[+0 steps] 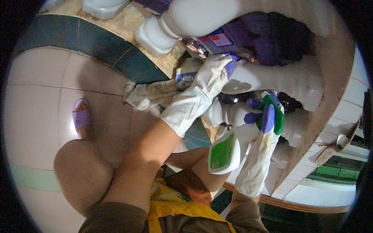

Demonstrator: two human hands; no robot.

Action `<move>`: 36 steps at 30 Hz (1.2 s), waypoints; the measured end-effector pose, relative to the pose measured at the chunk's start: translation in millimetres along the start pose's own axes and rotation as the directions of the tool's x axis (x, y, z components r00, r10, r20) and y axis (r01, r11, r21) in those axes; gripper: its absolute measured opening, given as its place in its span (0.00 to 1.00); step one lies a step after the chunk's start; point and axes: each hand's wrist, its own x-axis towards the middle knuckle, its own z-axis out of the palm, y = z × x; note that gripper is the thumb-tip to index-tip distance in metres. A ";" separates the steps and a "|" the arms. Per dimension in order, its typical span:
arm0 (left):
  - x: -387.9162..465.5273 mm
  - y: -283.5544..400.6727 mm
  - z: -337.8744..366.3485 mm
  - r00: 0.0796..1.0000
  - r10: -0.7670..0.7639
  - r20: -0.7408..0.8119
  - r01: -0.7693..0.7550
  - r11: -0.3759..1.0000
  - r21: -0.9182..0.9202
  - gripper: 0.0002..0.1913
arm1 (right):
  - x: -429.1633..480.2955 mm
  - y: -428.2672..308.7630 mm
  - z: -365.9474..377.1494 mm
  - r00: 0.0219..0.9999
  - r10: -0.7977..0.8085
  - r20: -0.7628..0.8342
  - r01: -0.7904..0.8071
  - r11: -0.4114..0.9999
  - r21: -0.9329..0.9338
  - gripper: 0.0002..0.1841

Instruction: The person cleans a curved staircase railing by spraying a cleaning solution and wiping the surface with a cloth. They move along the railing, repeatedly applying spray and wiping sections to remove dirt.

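My left hand (217, 71), in a white rubber glove with purple fingers, curls over a glossy white baluster (250, 77). Below that forearm a greyish cloth (154, 94) with a blue printed patch trails toward the floor. Whether part of it is under my left palm is hidden. In my right hand (268, 116), gloved the same way, is a white spray bottle (242, 139) with a green trigger head and green label. The bottle tilts, its base toward my lap, and the purple fingers wrap its head and neck.
More white balusters (156, 35) line a worn stone ledge (125, 17) edged with dark green tiles (96, 35). A rail (329, 75) with white tiles runs along the right. Pale floor tiles (35, 110) spread at left, near my foot in a lilac slide sandal (81, 115).
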 end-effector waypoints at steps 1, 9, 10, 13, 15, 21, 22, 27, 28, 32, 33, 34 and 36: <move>2.9 -5.7 1.4 0.993 -0.091 0.075 0.091 0.996 0.003 0.15 | 1.2 0.5 2.1 1.000 -0.007 0.002 0.007 1.000 0.010 0.26; 22.3 -50.3 8.6 0.883 -0.426 0.199 0.430 0.902 0.021 0.17 | 4.7 -2.7 1.7 1.000 -0.010 0.000 0.010 1.000 0.008 0.26; 16.6 -46.8 8.1 0.895 -0.412 0.170 0.423 0.905 -0.037 0.17 | 3.5 -1.8 1.6 1.000 -0.011 -0.001 0.011 1.000 0.013 0.25; -7.8 -25.0 6.4 0.972 -0.234 0.011 0.232 0.951 -0.206 0.13 | -0.7 2.6 3.1 1.000 -0.017 -0.003 0.017 0.999 0.044 0.25; -16.2 -12.2 5.5 0.994 0.061 -0.091 -0.078 0.976 -0.205 0.14 | -2.6 5.8 5.5 1.000 -0.026 -0.006 0.027 0.997 0.070 0.25; 15.9 -15.2 -6.9 0.958 -0.156 0.239 0.144 0.987 0.068 0.17 | -6.3 7.6 12.7 0.999 -0.032 -0.006 0.032 0.995 0.096 0.25; 19.5 -16.1 -10.0 0.909 -0.304 0.286 0.306 0.951 0.037 0.19 | -5.3 6.1 12.1 0.999 -0.032 -0.005 0.032 0.995 0.092 0.25; 21.6 -13.6 -14.7 0.773 -0.587 0.241 0.574 0.809 0.130 0.20 | -6.3 3.9 9.0 1.000 -0.018 0.005 0.017 0.997 0.078 0.24; 13.9 -11.6 -15.5 0.776 -0.592 0.219 0.592 0.803 0.069 0.19 | -7.6 5.2 9.4 1.000 -0.014 0.007 0.014 0.996 0.083 0.24; -6.6 -8.7 -8.5 0.980 -0.197 0.000 0.195 0.973 -0.120 0.15 | -10.6 13.0 11.9 1.000 -0.020 0.013 0.019 0.993 0.119 0.24; -6.6 -9.7 -6.3 0.998 -0.039 -0.049 0.034 0.994 -0.106 0.15 | -10.7 14.9 13.1 1.000 -0.024 0.013 0.022 0.991 0.130 0.24; -2.0 -11.6 -3.1 0.998 0.052 -0.047 -0.055 0.995 -0.082 0.14 | -10.4 16.8 14.4 0.999 -0.029 0.017 0.026 0.989 0.143 0.24; 12.8 -14.9 1.4 0.997 0.021 0.073 -0.020 1.000 -0.008 0.14 | -9.0 18.7 15.8 0.999 -0.036 0.023 0.032 0.986 0.161 0.23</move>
